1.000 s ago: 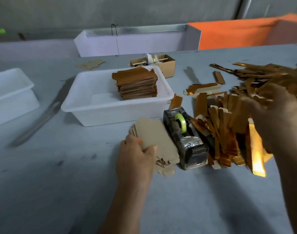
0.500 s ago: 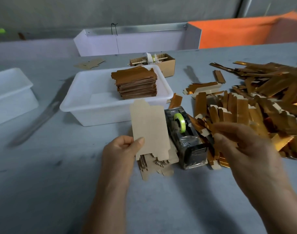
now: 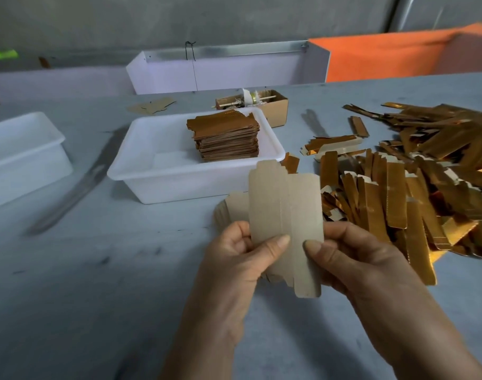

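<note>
My left hand [image 3: 239,259] and right hand [image 3: 355,261] each pinch the lower edge of a flat, matte tan card blank [image 3: 286,209], held upright above the grey desk [image 3: 97,283]. Glossy gold strips [image 3: 398,193] crowd the right. A smooth white tub [image 3: 157,171] stands just behind. I see the widest room to move on my left.

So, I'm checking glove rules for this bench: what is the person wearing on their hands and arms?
Nothing: the left hand and right hand are bare, with no gloves, rings or watch in view, and no sleeves show anywhere up to the frame's edge.
</note>
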A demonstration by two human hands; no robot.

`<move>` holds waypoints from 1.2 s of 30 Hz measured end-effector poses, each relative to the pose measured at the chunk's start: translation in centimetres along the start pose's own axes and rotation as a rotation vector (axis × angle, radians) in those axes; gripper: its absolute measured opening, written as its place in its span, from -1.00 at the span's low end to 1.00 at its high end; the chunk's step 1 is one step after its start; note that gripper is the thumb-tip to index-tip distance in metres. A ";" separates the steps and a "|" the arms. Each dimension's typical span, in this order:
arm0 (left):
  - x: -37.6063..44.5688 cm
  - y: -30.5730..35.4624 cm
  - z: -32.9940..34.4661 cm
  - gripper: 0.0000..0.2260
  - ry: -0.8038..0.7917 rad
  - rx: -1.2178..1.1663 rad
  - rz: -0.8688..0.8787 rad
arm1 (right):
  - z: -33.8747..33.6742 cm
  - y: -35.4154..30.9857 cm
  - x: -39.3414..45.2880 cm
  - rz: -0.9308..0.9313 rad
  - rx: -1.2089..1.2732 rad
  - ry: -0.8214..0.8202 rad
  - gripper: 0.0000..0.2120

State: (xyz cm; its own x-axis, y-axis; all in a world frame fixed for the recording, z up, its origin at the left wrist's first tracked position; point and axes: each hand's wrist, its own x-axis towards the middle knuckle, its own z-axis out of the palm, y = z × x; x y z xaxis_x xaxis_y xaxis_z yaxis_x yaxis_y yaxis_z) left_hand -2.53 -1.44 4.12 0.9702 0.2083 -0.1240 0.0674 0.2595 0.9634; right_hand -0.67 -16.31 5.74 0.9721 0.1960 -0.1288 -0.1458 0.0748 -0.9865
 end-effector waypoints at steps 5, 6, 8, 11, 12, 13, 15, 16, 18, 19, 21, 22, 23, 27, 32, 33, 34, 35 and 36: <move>-0.3 0.0 -0.1 -0.65 -0.033 0.040 0.011 | -0.5 0.4 -0.4 0.002 -0.041 -0.064 -0.83; -0.3 -0.1 -0.1 -0.63 -0.034 0.037 0.014 | -0.5 0.5 -0.4 0.005 -0.036 -0.082 -0.84; -0.3 -0.1 0.0 -0.63 -0.028 0.024 0.016 | -0.5 0.6 -0.5 0.006 -0.027 -0.093 -0.86; -0.3 -0.5 0.0 -0.70 -0.015 0.037 0.006 | -0.7 0.8 -0.4 0.000 -0.048 -0.099 -0.88; -0.3 -0.5 0.1 -0.74 -0.010 0.046 -0.001 | -0.8 0.9 -0.4 -0.003 -0.059 -0.098 -0.88; -0.2 -0.6 0.1 -0.77 -0.007 0.054 -0.009 | -0.8 0.9 -0.4 -0.005 -0.068 -0.095 -0.89; -0.1 -0.8 0.2 -0.75 -0.001 0.064 -0.011 | -0.8 0.9 -0.6 -0.019 -0.107 -0.083 -0.86; -0.1 -0.9 0.3 -0.72 0.005 0.070 -0.006 | -0.8 1.0 -0.7 -0.037 -0.151 -0.069 -0.85; -0.1 -1.1 0.6 -0.69 0.022 0.083 0.006 | -0.8 1.3 -0.7 -0.093 -0.297 0.010 -0.94; -0.1 -1.2 0.8 -0.69 0.034 0.087 0.010 | -0.8 1.4 -0.7 -0.133 -0.405 0.063 -0.97; -0.2 -1.5 1.2 -0.73 0.069 0.110 0.022 | -0.6 1.7 -0.8 -0.237 -0.606 0.139 -0.88; -0.2 -1.6 1.3 -0.76 0.086 0.127 0.031 | -0.3 1.7 -1.0 -0.297 -0.679 0.167 -0.82; -0.2 -1.7 1.5 -0.79 0.100 0.142 0.042 | 0.0 1.6 -1.1 -0.354 -0.730 0.182 -0.77; -0.4 -2.0 1.8 -0.83 0.133 0.178 0.071 | 0.9 1.2 -1.5 -0.460 -0.778 0.141 -0.72; -0.4 -2.0 1.8 -0.84 0.100 0.115 0.041 | 0.3 1.6 -1.3 -0.415 -0.725 0.135 -0.83; -0.5 -1.9 1.7 -0.86 0.094 0.102 0.037 | 0.0 1.7 -1.2 -0.368 -0.706 0.133 -0.85; -0.5 -1.9 1.8 -0.87 0.094 0.099 0.037 | -0.2 1.8 -1.1 -0.323 -0.688 0.133 -0.84; -0.5 -1.9 1.8 -0.87 0.099 0.100 0.039 | -0.3 1.8 -1.0 -0.295 -0.679 0.138 -0.83; -0.4 -2.0 1.9 -0.87 0.109 0.109 0.043 | -0.3 1.7 -1.1 -0.295 -0.684 0.147 -0.81</move>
State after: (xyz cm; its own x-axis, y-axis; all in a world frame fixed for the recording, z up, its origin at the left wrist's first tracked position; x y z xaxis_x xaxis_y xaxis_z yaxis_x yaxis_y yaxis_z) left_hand -2.64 -3.81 2.71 0.9421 0.3197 -0.1011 0.0565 0.1456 0.9877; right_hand -1.89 -16.73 4.12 0.9747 0.1258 0.1850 0.2237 -0.5286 -0.8189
